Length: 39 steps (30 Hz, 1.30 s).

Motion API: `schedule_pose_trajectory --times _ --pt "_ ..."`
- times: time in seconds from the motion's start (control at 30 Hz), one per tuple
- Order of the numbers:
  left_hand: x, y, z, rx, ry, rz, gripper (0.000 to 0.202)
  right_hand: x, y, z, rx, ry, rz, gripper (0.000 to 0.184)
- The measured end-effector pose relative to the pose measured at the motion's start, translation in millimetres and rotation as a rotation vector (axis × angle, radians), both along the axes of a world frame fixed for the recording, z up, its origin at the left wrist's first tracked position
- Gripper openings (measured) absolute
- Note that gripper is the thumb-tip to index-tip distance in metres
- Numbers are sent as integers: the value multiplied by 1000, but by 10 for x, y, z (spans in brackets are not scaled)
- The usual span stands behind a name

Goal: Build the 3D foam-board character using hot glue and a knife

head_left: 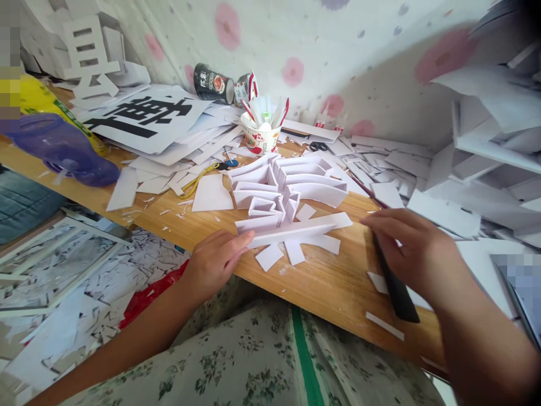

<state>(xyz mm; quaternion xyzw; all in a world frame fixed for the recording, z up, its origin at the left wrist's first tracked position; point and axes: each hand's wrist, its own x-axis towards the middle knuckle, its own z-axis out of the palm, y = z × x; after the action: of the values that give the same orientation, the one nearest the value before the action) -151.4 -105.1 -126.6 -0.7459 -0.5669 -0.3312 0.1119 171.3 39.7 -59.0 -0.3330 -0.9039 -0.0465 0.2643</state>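
A white foam-board character model (287, 194) with raised strip walls lies on the wooden table (333, 282). My left hand (215, 259) rests at its near left end, fingers together, thumb and fingertips pinching the long bottom strip (296, 228). My right hand (408, 245) hovers to the right of the model, fingers curled over a black flat tool (397, 287) that lies on the table; whether it grips the tool I cannot tell. Small white offcuts (270, 256) lie under the model's near edge.
A paper cup (260, 135) full of glue tubes and strips stands behind the model. Printed character sheets (143, 115), a purple bag (63, 146), tipped cups (213, 83), scissors (318, 146) and heaps of white board pieces (486, 169) crowd the table. Scraps cover the floor (63, 282).
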Motion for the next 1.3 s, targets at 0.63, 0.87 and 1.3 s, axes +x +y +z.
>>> schedule_pose_trajectory --times 0.63,0.87,1.3 --pt "-7 40 -23 56 -52 -26 28 110 -324 411 -362 447 343 20" --pt "-9 62 -17 53 -50 -54 30 -666 -521 185 -608 605 453 23" --pt "-18 54 -77 53 -85 -58 33 -845 -522 -22 -640 721 189 22"
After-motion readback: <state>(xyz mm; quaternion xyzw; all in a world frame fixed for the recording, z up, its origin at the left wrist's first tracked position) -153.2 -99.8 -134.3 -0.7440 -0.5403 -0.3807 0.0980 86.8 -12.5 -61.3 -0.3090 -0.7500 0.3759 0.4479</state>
